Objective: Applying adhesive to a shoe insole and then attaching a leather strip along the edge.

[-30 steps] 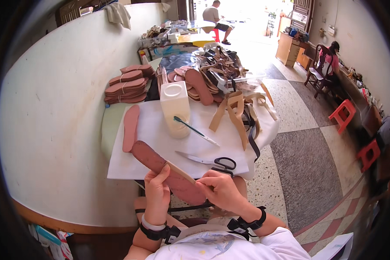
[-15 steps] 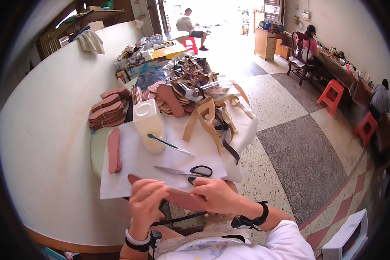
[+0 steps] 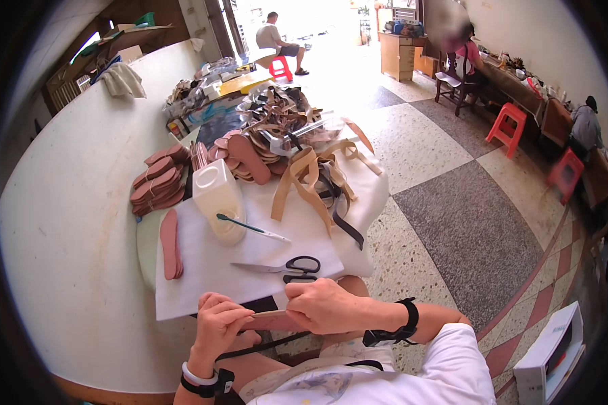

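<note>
Over my lap, a pink shoe sole (image 3: 274, 322) is stretched between my hands, seen nearly edge-on. My left hand (image 3: 217, 324) pinches one end of it; my right hand (image 3: 324, 307) grips the other, with fingers curled over. Just beyond, on white paper, lie black-handled scissors (image 3: 277, 267). A toothbrush (image 3: 253, 228) rests across a cut-open white plastic bottle (image 3: 217, 196). One small stack of pink soles (image 3: 171, 244) lies on the paper's left side. A dark strap (image 3: 267, 345) runs below my hands.
Behind the bottle are bundled soles (image 3: 159, 182), loose soles (image 3: 248, 158) and a heap of straps (image 3: 284, 111). Tan straps (image 3: 304, 179) hang toward the right edge. A curved white partition (image 3: 81, 202) borders the left. Red stools (image 3: 507, 128) and two people stay farther off.
Both hands still hold the sole. It has turned more edge-on and its far-left tip no longer shows past my left hand. The view has shifted slightly, moving the table leftward.
</note>
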`<action>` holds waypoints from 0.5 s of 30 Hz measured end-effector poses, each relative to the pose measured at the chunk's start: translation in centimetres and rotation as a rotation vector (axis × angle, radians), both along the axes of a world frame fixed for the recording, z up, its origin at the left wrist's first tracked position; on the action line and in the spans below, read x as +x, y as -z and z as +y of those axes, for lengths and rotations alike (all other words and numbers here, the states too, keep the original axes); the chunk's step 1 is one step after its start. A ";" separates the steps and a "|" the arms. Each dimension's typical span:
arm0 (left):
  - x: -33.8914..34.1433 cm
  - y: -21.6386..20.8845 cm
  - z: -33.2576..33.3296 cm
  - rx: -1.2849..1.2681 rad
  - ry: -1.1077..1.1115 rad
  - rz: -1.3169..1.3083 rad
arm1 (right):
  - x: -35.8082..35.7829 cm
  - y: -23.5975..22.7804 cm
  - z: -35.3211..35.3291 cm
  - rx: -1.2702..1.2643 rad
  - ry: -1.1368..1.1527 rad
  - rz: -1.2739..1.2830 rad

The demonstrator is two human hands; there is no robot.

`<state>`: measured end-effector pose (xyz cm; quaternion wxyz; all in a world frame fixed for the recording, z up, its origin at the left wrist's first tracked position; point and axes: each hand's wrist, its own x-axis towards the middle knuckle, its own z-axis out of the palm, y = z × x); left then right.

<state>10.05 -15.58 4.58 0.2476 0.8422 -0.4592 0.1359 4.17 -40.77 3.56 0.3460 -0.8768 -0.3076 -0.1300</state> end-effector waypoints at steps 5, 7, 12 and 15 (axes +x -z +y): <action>-0.9 -1.6 1.8 -0.098 -0.066 0.161 | 0.9 -0.5 1.7 -0.072 -0.044 0.004; -0.3 -1.5 0.6 -0.120 -0.044 0.211 | 1.4 -0.6 1.6 0.021 -0.028 0.077; 1.0 -0.9 -1.1 -0.074 0.165 0.329 | 1.2 -1.8 1.2 0.057 0.014 0.118; 0.6 -0.3 -0.1 -0.117 0.108 0.459 | 1.3 -1.8 2.0 0.069 -0.021 0.158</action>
